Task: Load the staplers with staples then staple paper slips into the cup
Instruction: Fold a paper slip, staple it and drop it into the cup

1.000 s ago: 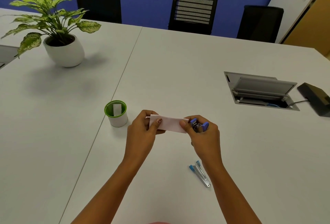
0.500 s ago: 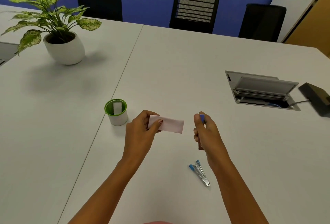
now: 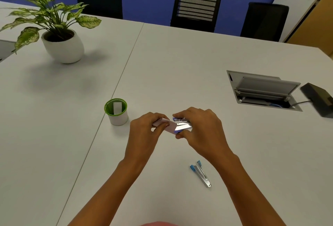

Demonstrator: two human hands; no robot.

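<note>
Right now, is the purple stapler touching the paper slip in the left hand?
Touching. The head view shows the end of the paper slip inside the mouth of the purple stapler, which the right hand grips.

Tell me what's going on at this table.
A person is stapling paper. The left hand pinches a slip, and the right hand grips a purple stapler with its mouth at the slip's right end. Whether the staple has gone in cannot be told. To the left, the cup stands with a second slip in it. A blue stapler lies untouched on the table beside the right forearm.
</note>
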